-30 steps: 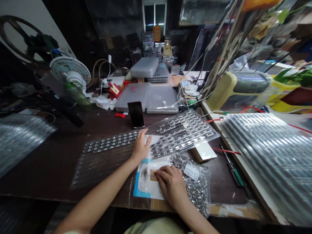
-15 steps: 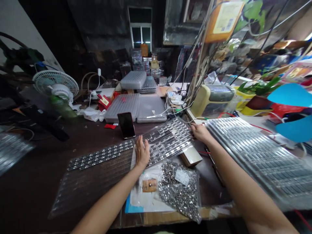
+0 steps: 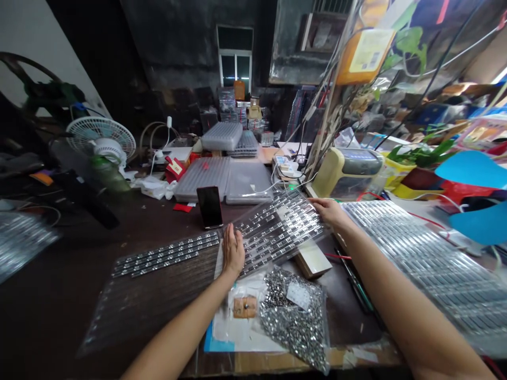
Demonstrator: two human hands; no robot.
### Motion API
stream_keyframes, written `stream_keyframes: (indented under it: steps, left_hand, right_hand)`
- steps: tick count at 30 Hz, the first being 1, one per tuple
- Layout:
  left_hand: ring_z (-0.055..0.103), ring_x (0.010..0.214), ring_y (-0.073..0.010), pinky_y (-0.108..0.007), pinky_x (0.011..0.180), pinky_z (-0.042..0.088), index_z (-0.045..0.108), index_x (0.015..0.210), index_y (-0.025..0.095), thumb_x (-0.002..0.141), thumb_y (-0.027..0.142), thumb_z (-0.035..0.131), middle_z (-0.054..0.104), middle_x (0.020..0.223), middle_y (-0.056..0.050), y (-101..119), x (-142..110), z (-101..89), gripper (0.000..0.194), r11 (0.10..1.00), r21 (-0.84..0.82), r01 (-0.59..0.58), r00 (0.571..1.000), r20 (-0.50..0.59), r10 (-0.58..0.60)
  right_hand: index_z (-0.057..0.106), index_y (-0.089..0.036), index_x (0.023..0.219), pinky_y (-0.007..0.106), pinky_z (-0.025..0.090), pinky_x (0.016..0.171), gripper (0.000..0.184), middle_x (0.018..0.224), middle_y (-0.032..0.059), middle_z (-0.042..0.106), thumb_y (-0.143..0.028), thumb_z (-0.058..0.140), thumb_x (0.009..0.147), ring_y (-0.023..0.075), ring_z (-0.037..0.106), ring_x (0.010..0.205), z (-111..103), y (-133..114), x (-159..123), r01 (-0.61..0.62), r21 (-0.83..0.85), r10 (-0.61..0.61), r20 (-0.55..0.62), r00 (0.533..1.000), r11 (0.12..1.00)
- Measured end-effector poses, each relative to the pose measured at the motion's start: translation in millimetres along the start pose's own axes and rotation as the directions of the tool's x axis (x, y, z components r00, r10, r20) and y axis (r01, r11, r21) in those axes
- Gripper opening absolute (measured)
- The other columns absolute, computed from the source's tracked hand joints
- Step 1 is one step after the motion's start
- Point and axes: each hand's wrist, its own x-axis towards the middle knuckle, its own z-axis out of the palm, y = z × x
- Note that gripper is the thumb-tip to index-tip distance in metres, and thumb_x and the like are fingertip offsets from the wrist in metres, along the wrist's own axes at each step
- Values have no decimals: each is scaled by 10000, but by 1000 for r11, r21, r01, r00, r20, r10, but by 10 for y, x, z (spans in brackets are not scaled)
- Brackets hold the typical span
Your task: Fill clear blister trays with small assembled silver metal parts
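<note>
A clear plastic tray (image 3: pixel 273 224) with rows of shiny metal pieces lies at a slant in front of me, its right part above a small pale box (image 3: pixel 312 257). Against its left edge rests my left hand (image 3: pixel 233 250), fingers stretched out and close together. My right hand (image 3: pixel 330 212) grips the tray's far right edge, its fingertips partly hidden. To the left, another clear ridged tray (image 3: pixel 150 295) bears several dark strips with metal pieces (image 3: pixel 170 253) along its far side. Nearer me is a clear bag full of small metal parts (image 3: pixel 295 322).
A phone (image 3: pixel 209 207) stands upright behind the trays. Stacked clear trays (image 3: pixel 420 253) fill the right side, with dark slim tools (image 3: pixel 358 287) beside my right forearm. Plastic cases (image 3: pixel 249 182), a fan (image 3: pixel 101 137) and a beige machine (image 3: pixel 344 171) stand farther back.
The tray's right end and my right hand have shifted slightly right. My left hand keeps its place at the left edge. The whole view has dropped a little in the picture.
</note>
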Motion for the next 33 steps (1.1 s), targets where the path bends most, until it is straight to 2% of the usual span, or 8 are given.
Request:
stream_keyframes:
  steps: [12, 18, 22, 24, 26, 27, 30, 33]
  left_hand:
    - [244, 1388, -212, -407, 1150, 187, 357, 1355, 115, 940, 425, 226, 328, 1471, -162, -35, 2, 27, 534, 1000, -2, -5, 999, -51, 4]
    - [258, 1382, -235, -431, 1145, 194, 371, 1343, 94, 938, 416, 241, 343, 1455, -190, -17, 13, 28, 533, 999, 32, -7, 999, -44, 9]
    - [235, 1391, -224, -431, 1148, 183, 358, 1359, 129, 943, 408, 255, 328, 1471, -159, -19, 15, 18, 511, 998, 70, -3, 1000, -19, 4]
    - [218, 1397, -216, -417, 1154, 167, 358, 1363, 132, 947, 409, 262, 318, 1478, -148, -32, 20, 8, 509, 996, 94, -7, 1000, 1, 7]
    - [221, 1396, -213, -404, 1158, 163, 375, 1357, 127, 950, 407, 269, 326, 1474, -144, -46, 44, -31, 505, 993, 118, -20, 1000, 26, 17]
    - [233, 1392, -210, -396, 1156, 173, 387, 1352, 127, 952, 400, 272, 337, 1468, -141, -50, 67, -69, 498, 991, 129, -31, 999, 39, 26]
    - [322, 1353, -195, -363, 1130, 254, 445, 1319, 136, 956, 343, 288, 404, 1430, -127, -48, 195, -273, 446, 984, 158, -86, 994, 80, 74]
    - [501, 1209, -194, -354, 1058, 363, 574, 1201, 157, 936, 257, 332, 565, 1284, -105, -31, 380, -536, 372, 968, 193, -161, 981, 135, 137]
  right_hand:
    - [680, -92, 1017, 242, 481, 631, 311, 785, 70, 700, -242, 504, 809, 128, 608, 634, 106, 122, -11, -56, -68, 61, 72, 996, 996]
    - [663, -90, 1025, 314, 493, 689, 293, 810, 116, 695, -240, 492, 840, 176, 628, 677, 99, -88, -159, -33, -172, 39, 28, 999, 985]
    - [592, -165, 1172, 387, 397, 909, 352, 1162, 133, 607, -250, 525, 837, 241, 553, 1030, 149, -406, -735, 99, -263, -113, -39, 993, 960]
    - [652, -214, 1042, 360, 409, 865, 233, 1024, 78, 658, -252, 500, 870, 213, 565, 960, 298, -557, -1212, 441, -299, -412, 156, 898, 846]
    - [671, -272, 949, 332, 408, 790, 198, 926, 23, 678, -209, 495, 884, 184, 567, 876, 509, -659, -1704, 645, -258, -527, 402, 749, 719]
    - [670, -284, 946, 339, 396, 784, 180, 947, 15, 677, -207, 523, 877, 190, 558, 890, 621, -683, -1920, 681, -282, -529, 457, 715, 676]
    - [638, -254, 1043, 362, 364, 833, 212, 1040, 36, 657, -193, 592, 846, 218, 524, 967, 897, -655, -2342, 671, -403, -498, 457, 737, 623]
    - [631, -238, 1008, 352, 355, 816, 189, 937, 28, 652, -187, 623, 826, 205, 518, 886, 1009, -577, -2451, 651, -441, -481, 442, 757, 618]
